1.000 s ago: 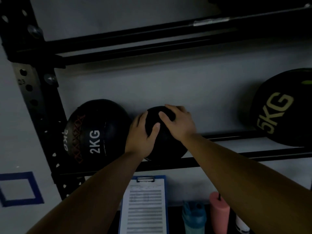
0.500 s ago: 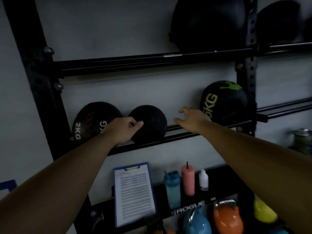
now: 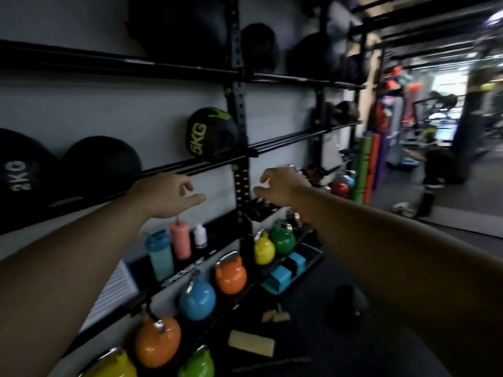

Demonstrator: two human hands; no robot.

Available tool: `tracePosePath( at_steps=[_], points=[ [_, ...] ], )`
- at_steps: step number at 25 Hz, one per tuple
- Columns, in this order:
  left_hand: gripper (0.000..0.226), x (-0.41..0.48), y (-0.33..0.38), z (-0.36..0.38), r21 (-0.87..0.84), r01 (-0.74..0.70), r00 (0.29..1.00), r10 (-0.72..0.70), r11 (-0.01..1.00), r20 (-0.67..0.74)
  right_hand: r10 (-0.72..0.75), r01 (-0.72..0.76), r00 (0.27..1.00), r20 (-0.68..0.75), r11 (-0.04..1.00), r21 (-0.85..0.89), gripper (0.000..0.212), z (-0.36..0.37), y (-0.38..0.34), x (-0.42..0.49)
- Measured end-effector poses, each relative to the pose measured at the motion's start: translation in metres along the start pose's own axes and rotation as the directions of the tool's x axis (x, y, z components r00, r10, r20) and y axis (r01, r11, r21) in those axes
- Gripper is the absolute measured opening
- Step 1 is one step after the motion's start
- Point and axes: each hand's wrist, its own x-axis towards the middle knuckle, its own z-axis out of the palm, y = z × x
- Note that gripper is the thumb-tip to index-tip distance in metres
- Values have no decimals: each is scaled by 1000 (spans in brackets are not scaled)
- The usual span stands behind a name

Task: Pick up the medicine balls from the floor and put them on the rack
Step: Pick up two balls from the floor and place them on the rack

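Both hands have come off the plain black ball [image 3: 100, 161] since a second ago. It now sits on the rack [image 3: 239, 110], on the middle rail towards its left end, just beside the 2KG ball [image 3: 19, 172]. My left hand [image 3: 168, 195] and right hand [image 3: 280, 186] are apart and empty, fingers loosely curled. That placement looks complete. A dark round shape [image 3: 343, 302] on the floor [image 3: 381, 336] may be the next ball.

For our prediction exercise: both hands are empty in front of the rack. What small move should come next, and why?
Probably turn down toward the dark round shape on the floor, perhaps another ball. The left hand and right hand hold nothing, and the plain ball already sits on the rack beside the 2KG ball.
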Motion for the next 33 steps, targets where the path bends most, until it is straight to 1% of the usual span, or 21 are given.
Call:
tracePosePath(
  at_steps=[2,4,6,9,12,15,19,21,24,27,30,33],
  points=[
    [62,2,42,4,-5,-92,996,92,996,1,58,-58,998,-10,997,-49,48,-24,30,-28],
    [64,2,76,5,-45,-143,990,143,989,2,93,-92,996,0,992,-90,48,-43,56,-50],
    [67,2,106,3,-74,-179,983,181,981,19,131,-132,991,-26,988,-76,47,-56,79,-70],
    [84,3,154,2,-157,-212,977,215,964,3,159,-161,987,-30,983,-84,48,-75,107,-101],
    [90,5,225,13,-206,-258,965,264,944,0,215,-217,976,-36,970,-105,45,-102,154,-135],
    [87,4,314,28,-232,-331,939,344,915,17,279,-283,959,-48,950,-135,45,-136,214,-176],
    [62,-2,425,54,-226,-394,911,412,891,37,309,-315,949,-60,937,-152,40,-180,297,-226],
    [57,-3,481,70,-237,-416,899,437,878,41,339,-343,939,-56,929,-136,42,-198,348,-247],
    [59,-5,558,93,-264,-447,879,475,854,47,402,-406,914,-57,907,-108,46,-214,425,-272],
    [60,-4,622,123,-289,-452,869,489,844,68,424,-423,906,-20,897,-126,40,-224,498,-296],
    [67,-2,680,159,-237,-501,836,536,833,119,472,-467,882,0,873,-141,50,-226,565,-321],
    [74,13,732,192,-222,-540,799,577,812,169,539,-535,843,0,837,-118,51,-221,622,-338]
  ],
)
